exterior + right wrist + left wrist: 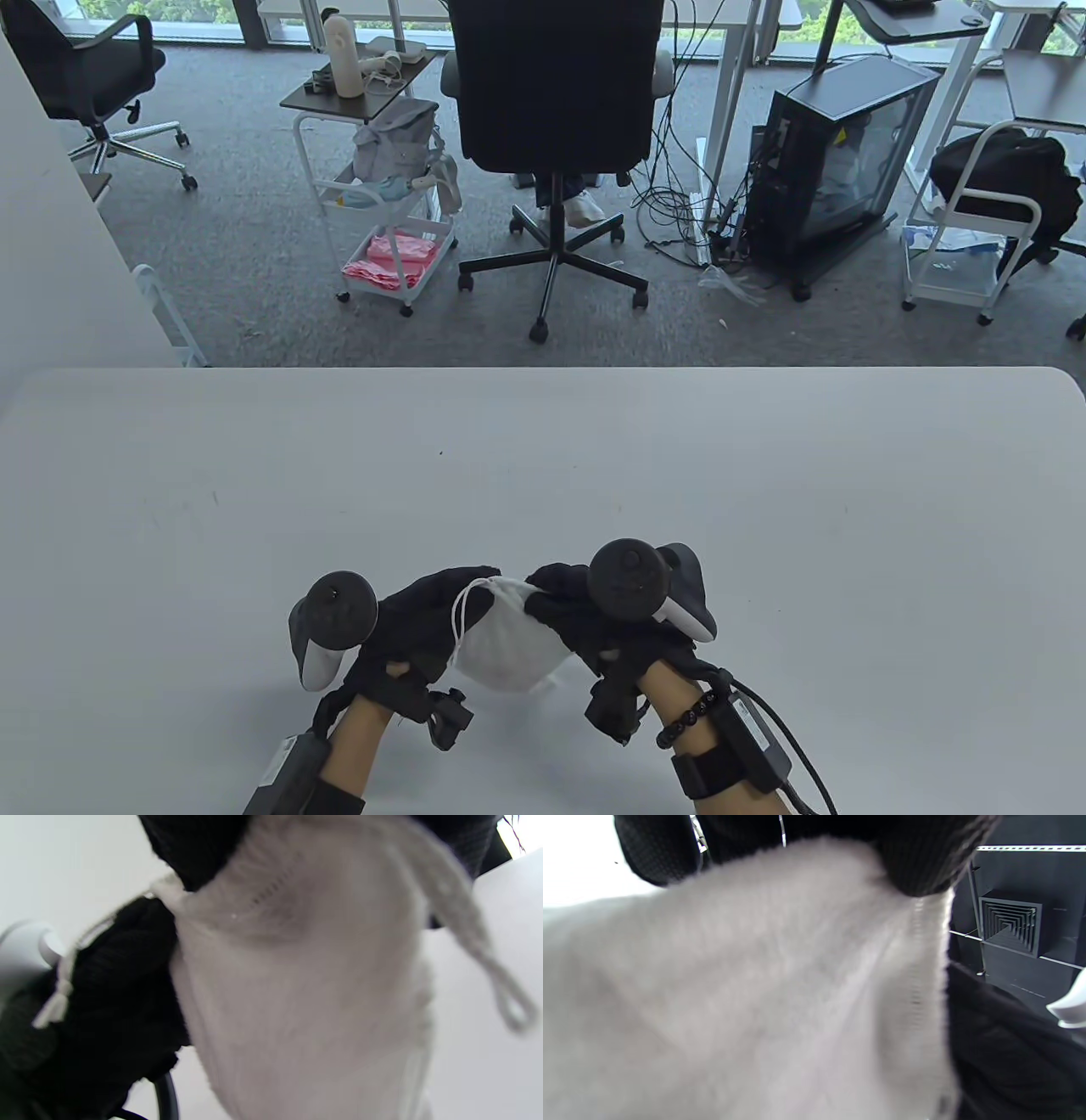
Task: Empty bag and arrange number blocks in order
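A small white cloth drawstring bag (509, 641) hangs just above the white table (543, 475) near its front edge, held between both hands. My left hand (437, 607) grips the bag's top left edge, where a white cord (462, 611) loops down. My right hand (564, 607) grips the top right edge. The bag (755, 993) fills the left wrist view, a gloved fingertip (920, 861) pinching its seam. The right wrist view shows the bag (305, 984) with a looped cord (505, 1001) dangling free. No number blocks show; the bag hides whatever is inside.
The table's far edge (543, 370) runs across the middle of the table view. Beyond it stand a black office chair (556, 110), a white trolley (390, 204) and a computer case (836, 161) on grey carpet.
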A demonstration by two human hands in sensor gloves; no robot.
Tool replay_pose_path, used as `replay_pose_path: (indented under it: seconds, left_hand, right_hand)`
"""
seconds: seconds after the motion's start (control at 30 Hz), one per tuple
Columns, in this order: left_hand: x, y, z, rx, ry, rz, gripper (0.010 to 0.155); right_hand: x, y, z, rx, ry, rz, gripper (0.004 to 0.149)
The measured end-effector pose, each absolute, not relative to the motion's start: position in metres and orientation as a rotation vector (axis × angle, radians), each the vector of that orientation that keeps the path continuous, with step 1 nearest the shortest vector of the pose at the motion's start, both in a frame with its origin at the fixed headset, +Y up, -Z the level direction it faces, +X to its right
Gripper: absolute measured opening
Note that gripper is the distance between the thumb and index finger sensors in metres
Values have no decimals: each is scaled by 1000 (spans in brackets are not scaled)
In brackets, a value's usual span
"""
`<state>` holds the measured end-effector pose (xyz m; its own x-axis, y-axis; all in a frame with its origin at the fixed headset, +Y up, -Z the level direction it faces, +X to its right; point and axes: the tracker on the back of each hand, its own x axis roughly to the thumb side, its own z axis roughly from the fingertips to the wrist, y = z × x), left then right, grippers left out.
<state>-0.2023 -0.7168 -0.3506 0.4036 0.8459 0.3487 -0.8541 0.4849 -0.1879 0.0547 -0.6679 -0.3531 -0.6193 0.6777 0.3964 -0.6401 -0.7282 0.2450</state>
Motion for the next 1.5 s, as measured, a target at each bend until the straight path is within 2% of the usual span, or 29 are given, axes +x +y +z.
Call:
replay_pose_path:
  seconds: [0.17,0.23,0.27,0.3,0.33,0.4,0.47,0.53,0.63,0.67,0.7,0.8,0.9,1.03,1.17,1.3,1.33,1.4,1.43,1.5]
  left_hand:
    - [-230,-733,-361,-3,-179,980,50]
    - [-241,-729,-361,17,-85,1018,46]
    - [-244,-726,-361,-50,-67,1052,45]
    - [-245,-725,-361,-112,-87,1077,45]
    - [-241,-723,-360,-205,-177,1121,46]
    - [-227,-721,-358,-315,-300,1192,61]
    - [-205,-718,-354,-348,-356,1211,79]
    - [-190,-716,-350,-335,-340,1138,92]
    - [-185,-718,-344,-235,-200,1059,84]
    - [-187,-720,-341,-181,-128,1045,65]
    - [-188,-721,-339,-113,-65,1051,54]
    - [-187,-716,-337,-83,-81,1043,47]
    - [-186,-705,-334,-24,-109,1051,44]
    - [-187,-692,-330,39,-147,975,44]
    - [-187,-671,-326,107,-202,705,45]
    - [-188,-657,-326,26,-131,334,46]
    - [-193,-656,-329,-13,-150,337,47]
    - [-194,-656,-330,-28,-137,490,46]
    - [-195,-654,-330,-24,-160,471,48]
    - [-196,-658,-331,-46,-169,543,44]
  right_hand:
    - [72,-679,-357,394,117,2043,39]
    - [78,-678,-357,344,58,2012,39]
    - [80,-678,-357,331,30,2004,39]
    - [81,-677,-357,318,10,1995,39]
    - [81,-675,-356,311,-15,1988,39]
    - [78,-674,-355,350,-20,1996,39]
    - [70,-674,-352,395,-19,2011,39]
    - [59,-676,-349,493,15,2015,39]
    - [46,-678,-344,527,44,2056,40]
    - [44,-678,-343,531,21,2088,39]
    - [42,-678,-342,514,-10,2142,39]
    - [38,-676,-338,463,-124,2289,38]
    - [35,-672,-334,446,-160,2394,39]
    - [33,-666,-330,422,-215,2477,34]
    - [41,-657,-328,346,-370,2537,31]
    - [58,-648,-330,261,-606,2643,30]
    - [64,-647,-333,286,-637,2662,30]
    - [69,-647,-336,247,-654,2630,31]
    - [73,-645,-338,221,-663,2629,31]
    - [77,-645,-340,230,-560,2554,36]
